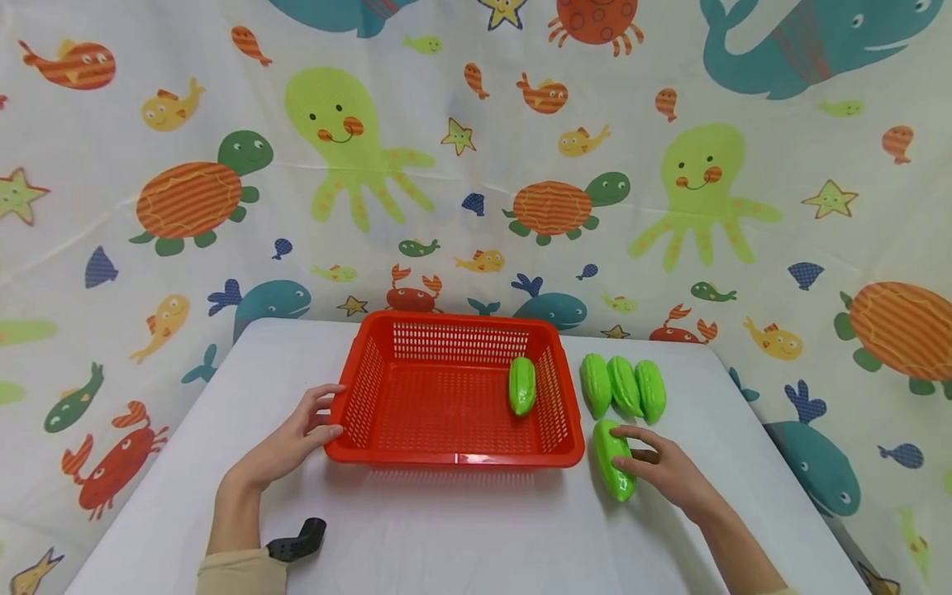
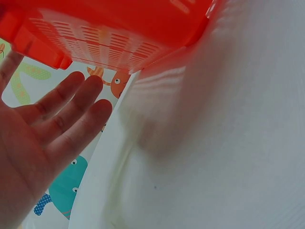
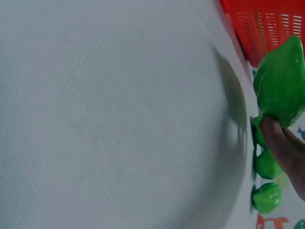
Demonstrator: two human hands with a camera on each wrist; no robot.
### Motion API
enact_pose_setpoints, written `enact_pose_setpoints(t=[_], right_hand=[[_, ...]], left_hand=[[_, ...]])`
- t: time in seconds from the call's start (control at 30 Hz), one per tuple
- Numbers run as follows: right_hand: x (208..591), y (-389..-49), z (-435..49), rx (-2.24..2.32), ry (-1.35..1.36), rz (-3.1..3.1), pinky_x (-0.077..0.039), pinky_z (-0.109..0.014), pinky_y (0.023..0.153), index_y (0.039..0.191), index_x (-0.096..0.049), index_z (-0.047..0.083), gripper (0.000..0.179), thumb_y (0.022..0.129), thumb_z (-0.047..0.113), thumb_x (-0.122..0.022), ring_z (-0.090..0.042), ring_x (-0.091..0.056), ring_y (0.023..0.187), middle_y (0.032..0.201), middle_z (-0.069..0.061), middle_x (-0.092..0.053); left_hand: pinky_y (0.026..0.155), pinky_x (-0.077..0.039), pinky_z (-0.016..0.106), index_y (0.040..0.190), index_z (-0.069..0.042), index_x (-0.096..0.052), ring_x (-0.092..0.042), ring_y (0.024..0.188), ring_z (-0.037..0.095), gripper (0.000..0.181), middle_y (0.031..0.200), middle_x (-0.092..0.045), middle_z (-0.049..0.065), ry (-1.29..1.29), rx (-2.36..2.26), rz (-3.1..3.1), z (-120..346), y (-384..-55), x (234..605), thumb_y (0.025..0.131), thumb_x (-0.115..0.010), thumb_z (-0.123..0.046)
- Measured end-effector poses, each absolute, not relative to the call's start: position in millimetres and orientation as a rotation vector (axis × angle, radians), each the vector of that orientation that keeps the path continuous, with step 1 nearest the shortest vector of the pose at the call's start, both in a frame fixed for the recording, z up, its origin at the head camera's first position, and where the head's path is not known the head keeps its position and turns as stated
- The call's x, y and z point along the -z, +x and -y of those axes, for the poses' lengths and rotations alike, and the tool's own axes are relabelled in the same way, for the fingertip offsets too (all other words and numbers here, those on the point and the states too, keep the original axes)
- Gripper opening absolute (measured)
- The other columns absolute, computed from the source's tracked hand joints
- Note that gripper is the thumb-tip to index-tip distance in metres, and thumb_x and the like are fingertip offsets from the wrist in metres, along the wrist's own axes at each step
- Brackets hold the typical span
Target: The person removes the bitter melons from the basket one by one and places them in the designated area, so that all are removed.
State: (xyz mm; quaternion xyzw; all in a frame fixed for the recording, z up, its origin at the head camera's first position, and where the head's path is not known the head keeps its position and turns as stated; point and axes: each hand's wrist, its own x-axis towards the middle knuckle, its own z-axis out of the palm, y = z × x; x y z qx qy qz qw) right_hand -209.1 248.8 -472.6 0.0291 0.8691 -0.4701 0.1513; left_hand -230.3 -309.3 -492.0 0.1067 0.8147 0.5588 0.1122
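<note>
In the head view, my left hand (image 1: 297, 434) rests its fingertips against the left rim of a red plastic basket (image 1: 457, 457). In the left wrist view its other fingers (image 2: 71, 112) stretch out, fairly straight, below the rim. My right hand (image 1: 665, 471) pinches an oblong, ridged, glossy green toy vegetable (image 1: 611, 463) between thumb and fingers, just right of the basket's front corner. The right wrist view has this vegetable (image 3: 281, 83) raised over the table, its shadow below. A similar green vegetable (image 1: 522, 387) lies inside the basket, near its right wall.
Three more green vegetables (image 1: 623, 387) lie side by side on the white table (image 1: 446, 537), right of the basket. A curtain (image 1: 461, 223) printed with sea animals hangs behind the table. A black strap with a device (image 1: 299, 541) is on my left wrist.
</note>
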Motion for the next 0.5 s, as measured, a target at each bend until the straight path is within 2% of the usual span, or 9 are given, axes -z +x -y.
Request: enact_pose_setpoints(t=[0.5], right_hand=[[490,-210,-252,1.288,0.123,-2.534,-0.049,-0.054,0.095,0.137,-0.055,0.016,0.059,0.086,0.040,-0.073,-0.045,-0.046,0.127,0.145,-0.016,-0.045]], left_hand=[[0.095,-0.048,0.055,0.149,-0.027,-0.023,-0.041,0.130,0.041,0.069,0.149,-0.029,0.017,0.306,-1.623,-2.407,309,-231,492,0.094,-0.064,-0.033]])
